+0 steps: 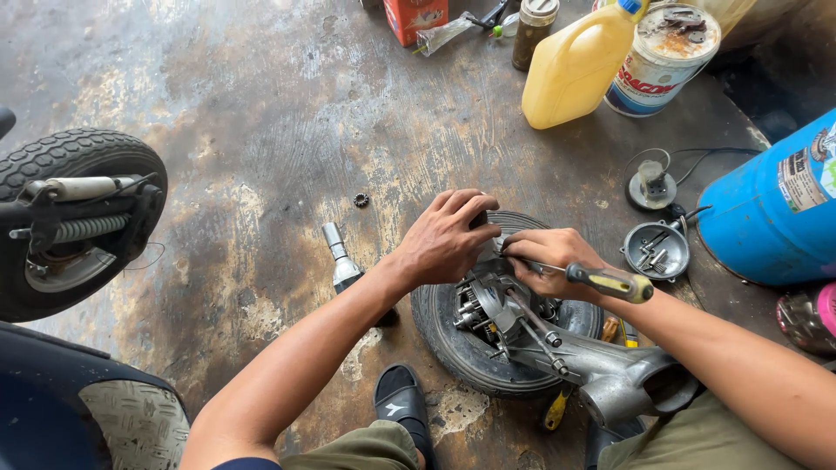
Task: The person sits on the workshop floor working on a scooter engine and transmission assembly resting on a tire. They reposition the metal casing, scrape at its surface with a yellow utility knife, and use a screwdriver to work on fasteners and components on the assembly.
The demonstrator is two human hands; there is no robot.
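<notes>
A small scooter wheel with a black tyre point(453, 344) lies flat on the stained concrete floor, with a grey metal swing-arm casing point(623, 374) bolted over its hub. My left hand point(446, 239) is closed over the far rim of the tyre, pressing on it. My right hand point(553, 259) grips a screwdriver with a black and yellow handle point(614, 283); its shaft points left toward the brake parts at the hub point(483, 309).
A socket tool point(341, 261) and a small toothed washer point(361, 200) lie left of the wheel. A metal dish of bolts point(657, 251), a blue cylinder point(775, 213), a yellow jug point(575, 65) and a paint tin point(666, 57) stand at the right and back. A scooter's rear wheel point(74, 218) is at left.
</notes>
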